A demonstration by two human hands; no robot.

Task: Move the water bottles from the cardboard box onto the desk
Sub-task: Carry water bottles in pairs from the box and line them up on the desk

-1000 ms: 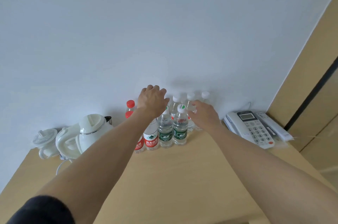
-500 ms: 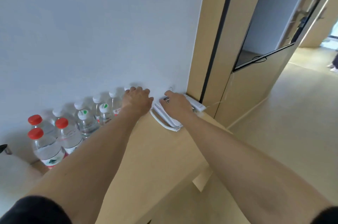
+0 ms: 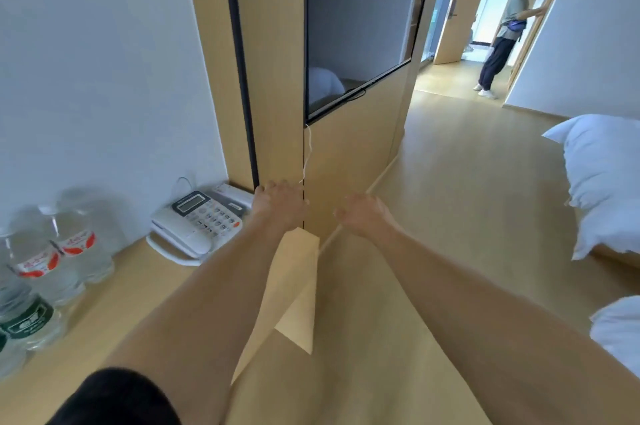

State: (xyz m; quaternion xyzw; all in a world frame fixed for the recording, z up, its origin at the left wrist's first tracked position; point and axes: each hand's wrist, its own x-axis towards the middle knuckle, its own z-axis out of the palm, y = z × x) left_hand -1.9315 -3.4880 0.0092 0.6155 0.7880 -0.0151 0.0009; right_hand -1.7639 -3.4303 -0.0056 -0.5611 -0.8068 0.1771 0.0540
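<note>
The water bottles stand in a cluster at the far left of the light wooden desk, close to the white wall. Two carry red-and-white labels, and one nearer the camera has a dark green label; all are blurred, and their caps are hard to make out. The cardboard box does not show in this view. Just right of the bottles, and apart from them, a white desk telephone with a grey keypad panel sits near the desk's back corner, its handset along the near side.

Beyond the desk's right edge rises a light wooden wall panel with a black vertical strip, and a dark screen is mounted on it; a thin white cord hangs below the screen's corner. Pale wooden floor runs toward an open doorway, where a person in a grey top and dark trousers stands with one hand on the door frame. White bedding lies at the right edge.

Both arms reach forward, bare from a dark sleeve on the left. The left hand hangs past the desk's right corner, in front of the wooden panel, fingers loosely curled downward and holding nothing. The right hand hovers over the floor, fingers relaxed and slightly spread, likewise empty. The two hands are near each other but apart.
</note>
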